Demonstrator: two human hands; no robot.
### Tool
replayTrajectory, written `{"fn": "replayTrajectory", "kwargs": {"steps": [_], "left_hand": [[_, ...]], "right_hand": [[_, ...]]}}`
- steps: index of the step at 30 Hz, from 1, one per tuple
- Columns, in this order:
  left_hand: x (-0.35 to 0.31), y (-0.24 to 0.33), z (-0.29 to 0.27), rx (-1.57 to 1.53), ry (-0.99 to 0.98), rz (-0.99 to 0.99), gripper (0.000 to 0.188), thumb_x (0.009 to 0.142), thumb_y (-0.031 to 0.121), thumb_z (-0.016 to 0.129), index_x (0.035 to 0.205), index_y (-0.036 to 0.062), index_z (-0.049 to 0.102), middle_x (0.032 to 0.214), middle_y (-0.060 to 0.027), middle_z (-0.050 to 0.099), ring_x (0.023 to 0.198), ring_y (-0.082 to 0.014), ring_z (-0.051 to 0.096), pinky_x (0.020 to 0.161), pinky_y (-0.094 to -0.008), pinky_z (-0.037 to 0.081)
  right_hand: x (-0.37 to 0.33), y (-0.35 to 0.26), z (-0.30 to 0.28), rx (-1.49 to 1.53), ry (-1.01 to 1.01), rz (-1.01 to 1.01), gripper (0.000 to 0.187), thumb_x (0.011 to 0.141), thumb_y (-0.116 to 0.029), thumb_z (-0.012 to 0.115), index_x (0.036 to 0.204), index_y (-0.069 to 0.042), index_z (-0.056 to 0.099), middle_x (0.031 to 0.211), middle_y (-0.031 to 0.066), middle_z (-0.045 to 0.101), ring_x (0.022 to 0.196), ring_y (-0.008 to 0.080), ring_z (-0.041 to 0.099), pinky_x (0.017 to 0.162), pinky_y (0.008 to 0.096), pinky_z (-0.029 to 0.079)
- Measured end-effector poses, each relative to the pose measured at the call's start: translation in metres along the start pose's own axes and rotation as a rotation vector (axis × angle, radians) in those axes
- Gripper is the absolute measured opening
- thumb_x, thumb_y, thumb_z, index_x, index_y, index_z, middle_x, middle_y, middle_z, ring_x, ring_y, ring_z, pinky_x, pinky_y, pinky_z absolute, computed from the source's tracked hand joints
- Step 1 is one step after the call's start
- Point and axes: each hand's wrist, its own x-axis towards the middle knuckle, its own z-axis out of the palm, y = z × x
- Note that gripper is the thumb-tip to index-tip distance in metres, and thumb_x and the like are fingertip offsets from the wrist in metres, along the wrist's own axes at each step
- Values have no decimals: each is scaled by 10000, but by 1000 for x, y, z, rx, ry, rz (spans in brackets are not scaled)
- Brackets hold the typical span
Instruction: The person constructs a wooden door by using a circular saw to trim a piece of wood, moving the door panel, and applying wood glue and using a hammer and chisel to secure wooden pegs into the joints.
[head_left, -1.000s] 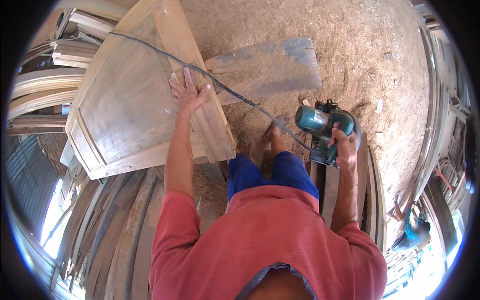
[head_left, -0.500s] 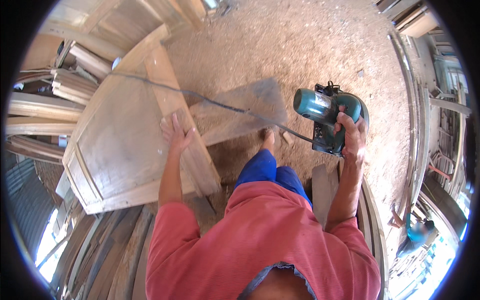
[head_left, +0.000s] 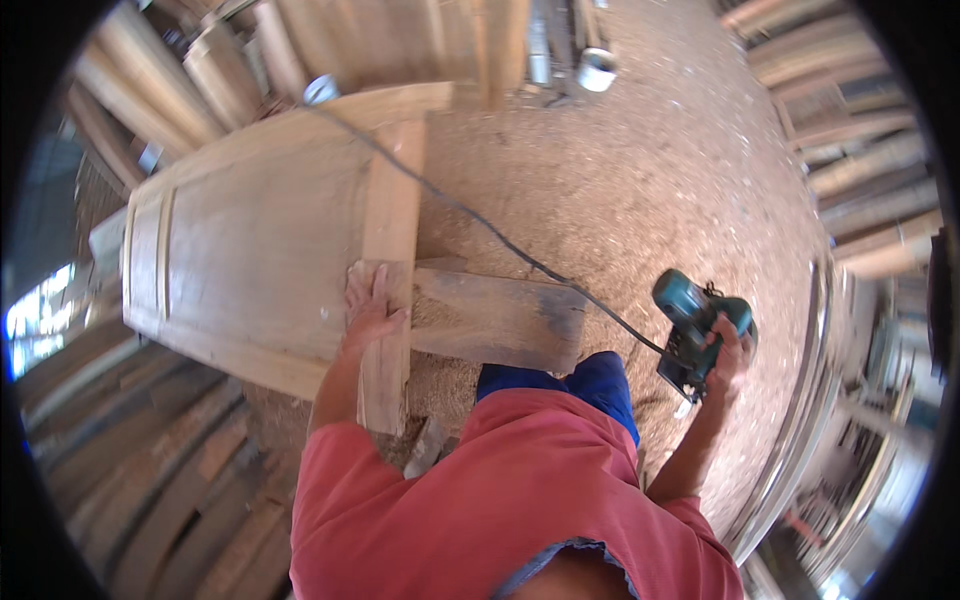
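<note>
A teal-and-black circular saw [head_left: 688,312] hangs out to my right, its handle wrapped by the fingers of my right hand [head_left: 731,358]. From it a dark power cord [head_left: 470,212] runs up and left across a large framed wooden panel [head_left: 260,235], which resembles a door. My left hand [head_left: 374,308] lies flat on the panel's right end, fingers stretched out, over a short wooden piece [head_left: 383,385] along that edge. Beyond the edge a weathered board [head_left: 505,318] with a dark-stained end sits low between the panel and my legs.
Sawdust and chips cover the floor [head_left: 640,170]. A white bucket [head_left: 597,70] stands at the far side, and a white container [head_left: 321,90] by the panel's far edge. Stacked planks [head_left: 160,450] fill the lower left; more timber [head_left: 850,130] lines the right.
The view has turned, so the panel appears rotated. The saw, still in my right hand, now appears lower and slightly farther right. My left hand stays on the panel's end.
</note>
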Motion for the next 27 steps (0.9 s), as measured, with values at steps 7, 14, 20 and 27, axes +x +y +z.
{"fn": "replayTrajectory", "kwargs": {"steps": [7, 14, 20, 27], "left_hand": [[3, 15, -2, 2, 52, -149, 1105, 723, 491, 777, 1630, 319, 169, 1635, -363, 8, 1513, -543, 55, 1197, -651, 98], [-3, 69, 13, 200, 287, -417, 1007, 729, 450, 771, 1601, 365, 274, 1674, -285, 38, 1544, -493, 16, 1200, -679, 64], [-40, 226, 92, -224, 506, -907, 886, 864, 424, 682, 1621, 306, 237, 1670, -289, 1, 1536, -499, 38, 1194, -693, 66], [-84, 308, 159, -649, 436, -1426, 932, 904, 498, 671, 1630, 178, 183, 1669, -273, 52, 1522, -503, 77, 1184, -683, 124]], "right_hand": [[97, -6, 34, -114, -227, 92, 232, 858, -251, 723, 920, -36, 663, 667, 42, 586, 544, 136, 548, 505, 263, 457], [228, 25, 93, -198, -617, 181, 126, 901, -161, 670, 836, -68, 617, 674, 22, 570, 553, 122, 539, 496, 262, 458], [290, 61, 128, -356, -879, 169, 62, 873, -89, 628, 929, -62, 630, 731, 14, 592, 573, 120, 542, 507, 268, 460], [350, 46, 152, -434, -994, 92, 46, 874, -119, 653, 902, -87, 634, 720, 12, 589, 581, 116, 553, 520, 261, 465]]}}
